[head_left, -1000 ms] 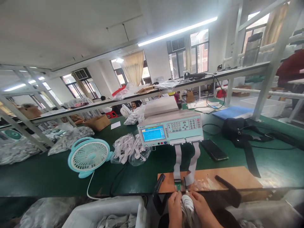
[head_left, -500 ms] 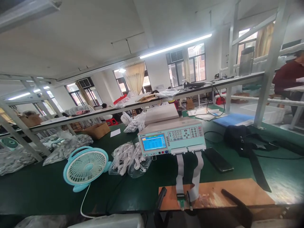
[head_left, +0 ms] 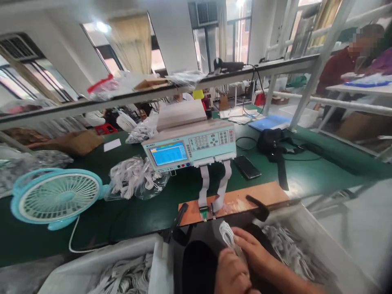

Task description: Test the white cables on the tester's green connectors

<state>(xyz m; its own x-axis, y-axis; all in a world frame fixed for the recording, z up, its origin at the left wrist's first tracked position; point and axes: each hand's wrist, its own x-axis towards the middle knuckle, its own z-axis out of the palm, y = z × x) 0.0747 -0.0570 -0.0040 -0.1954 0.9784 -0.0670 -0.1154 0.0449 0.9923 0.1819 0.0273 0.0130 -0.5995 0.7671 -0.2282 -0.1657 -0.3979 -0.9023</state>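
Note:
My left hand and my right hand meet low in the view, over my lap. Both grip a coiled white cable, whose loops stick up above my fingers. Just beyond them a wooden board lies at the table's front edge, carrying two small connectors. Two grey ribbon cables run from the connectors up to a pale green tester with a lit blue screen.
White bins of cables stand at my left and right. On the green table are a blue desk fan, bagged white cables, a phone and a black bag. A person in red sits at the far right.
The camera has tilted down and turned right. My hands, out of sight half a second ago, are back in view holding the cable coil lower, away from the board's connectors.

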